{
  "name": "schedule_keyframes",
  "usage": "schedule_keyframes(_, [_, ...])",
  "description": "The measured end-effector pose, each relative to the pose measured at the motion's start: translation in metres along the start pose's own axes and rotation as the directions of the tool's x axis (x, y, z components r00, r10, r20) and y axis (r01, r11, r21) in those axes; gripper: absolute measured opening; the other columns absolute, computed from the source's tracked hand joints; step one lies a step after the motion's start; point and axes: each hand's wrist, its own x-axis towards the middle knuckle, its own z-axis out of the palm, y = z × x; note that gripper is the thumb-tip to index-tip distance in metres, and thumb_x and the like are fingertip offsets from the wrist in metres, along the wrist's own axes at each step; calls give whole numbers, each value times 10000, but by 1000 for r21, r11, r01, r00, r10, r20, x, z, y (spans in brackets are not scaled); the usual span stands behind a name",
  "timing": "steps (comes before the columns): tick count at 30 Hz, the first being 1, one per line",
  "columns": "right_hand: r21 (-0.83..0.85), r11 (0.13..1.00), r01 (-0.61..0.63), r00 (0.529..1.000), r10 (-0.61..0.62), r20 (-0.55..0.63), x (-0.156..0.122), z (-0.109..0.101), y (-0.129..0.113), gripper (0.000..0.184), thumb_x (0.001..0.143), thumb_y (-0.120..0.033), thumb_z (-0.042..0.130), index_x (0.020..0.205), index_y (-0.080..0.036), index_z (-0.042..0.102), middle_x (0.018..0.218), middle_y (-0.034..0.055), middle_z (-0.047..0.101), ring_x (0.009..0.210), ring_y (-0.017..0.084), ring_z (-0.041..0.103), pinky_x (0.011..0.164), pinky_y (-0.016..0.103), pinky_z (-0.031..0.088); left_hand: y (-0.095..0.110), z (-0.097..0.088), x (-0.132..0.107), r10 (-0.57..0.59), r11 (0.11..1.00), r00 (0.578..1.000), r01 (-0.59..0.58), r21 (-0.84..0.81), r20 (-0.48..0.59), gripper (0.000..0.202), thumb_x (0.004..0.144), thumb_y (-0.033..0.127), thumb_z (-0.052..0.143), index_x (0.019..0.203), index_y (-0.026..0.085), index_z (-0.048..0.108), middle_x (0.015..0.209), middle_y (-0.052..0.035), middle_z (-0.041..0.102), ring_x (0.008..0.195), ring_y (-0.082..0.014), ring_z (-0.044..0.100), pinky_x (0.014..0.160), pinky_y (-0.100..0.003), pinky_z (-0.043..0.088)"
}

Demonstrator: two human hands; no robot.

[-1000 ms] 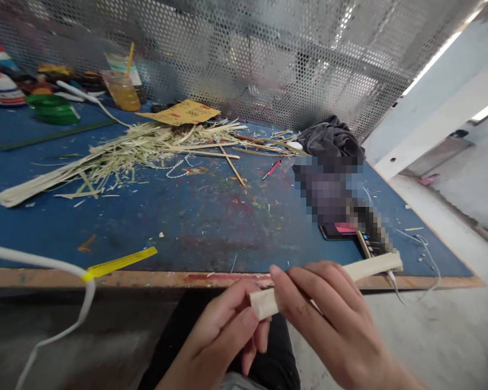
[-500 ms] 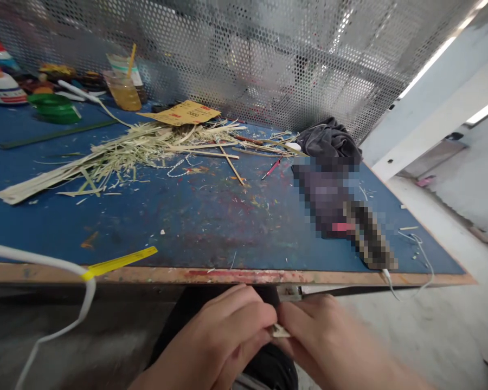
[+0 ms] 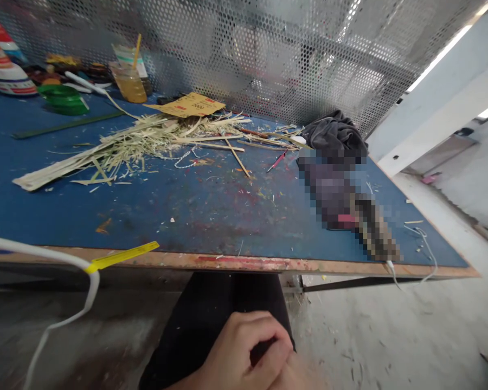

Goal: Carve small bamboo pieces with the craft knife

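Low in the view, over my dark-trousered lap, my left hand (image 3: 244, 346) is closed, its fingers curled and its thumb meeting the forefinger. Whatever lies inside that grip is hidden. My right hand (image 3: 303, 375) is close against it at the bottom edge, smeared and mostly out of sight, so its fingers do not show. On the blue table ahead lies a heap of pale shavings and thin strips (image 3: 142, 143). A sheet of yellow sandpaper (image 3: 193, 104) rests on top of the heap.
The table's wooden front edge (image 3: 179, 260) runs ahead of my hands. A white cable (image 3: 75, 319) with a yellow tag hangs at left. Further back are a green tape roll (image 3: 63, 99), a jar (image 3: 130, 84), a dark cloth (image 3: 335, 135) and a red pen (image 3: 277, 161).
Both hands have dropped lower and nearer my body; the right hand has mostly left the view. The pale piece seen between them before is hidden now. The camera view has shifted slightly.
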Motion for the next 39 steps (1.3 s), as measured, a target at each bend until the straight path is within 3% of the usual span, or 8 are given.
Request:
schedule_keyframes(5, [285,952,-113,934,5,356,-20,-2,-3,247,759,-188,545,945,-172,707,850,47,739,706,156,666,560,179,481,-12,21,-35,-206,978,978,207,-25,21,334,917,332,427,925,216,741,899,-28,754,860,-170,676,808,-236,500])
schedule_keyframes(11, [496,842,-214,919,2,394,-26,-17,-3,373,743,-137,484,1056,-110,686,1008,121,725,913,220,686,767,279,543,-1,20,-31,-331,924,934,349,-158,134,363,934,308,402,975,210,750,969,-28,753,911,-176,673,861,-255,481])
schedule_keyframes(16, [610,587,-533,839,269,474,-39,-10,-13,288,715,-94,506,931,-128,694,857,69,733,777,166,689,618,193,508,-10,33,-32,-468,827,854,514,-229,227,453,963,378,345,898,201,757,858,-10,749,836,-158,671,758,-228,478])
schedule_keyframes(21, [681,313,-662,746,199,635,-47,-5,-14,211,705,-16,451,656,-139,616,595,-32,602,545,74,569,467,120,387,-18,41,-42,-537,729,796,604,-321,278,453,958,391,347,893,185,745,892,-11,745,871,-165,670,765,-236,486])
schedule_keyframes(25, [688,531,-494,842,97,530,-41,-11,-12,250,744,-22,453,677,-127,670,647,11,680,642,114,643,594,159,478,-13,35,-41,-497,767,818,571,-294,290,418,946,440,391,964,216,744,943,-7,749,918,-173,670,795,-248,494])
schedule_keyframes(29, [561,750,-350,893,86,442,-39,-15,-11,209,726,-54,502,726,-118,701,779,65,734,763,176,677,720,241,512,-8,28,-38,-358,890,914,396,-227,190,377,944,348,415,921,184,754,988,-37,748,958,-170,671,881,-254,482])
schedule_keyframes(35, [629,641,-439,876,152,457,-42,-8,-15,217,756,-73,467,721,-131,673,664,12,663,618,117,601,581,179,459,-12,31,-38,-396,894,905,418,-159,155,354,930,313,427,928,170,751,950,-32,758,897,-162,685,818,-236,497])
schedule_keyframes(39, [676,667,-315,929,71,363,-45,-5,-14,295,795,-146,447,941,-100,699,901,94,706,806,166,632,714,222,488,-12,31,-36,-411,874,871,460,-156,270,403,940,372,399,922,195,762,931,-12,761,892,-155,684,790,-217,483])
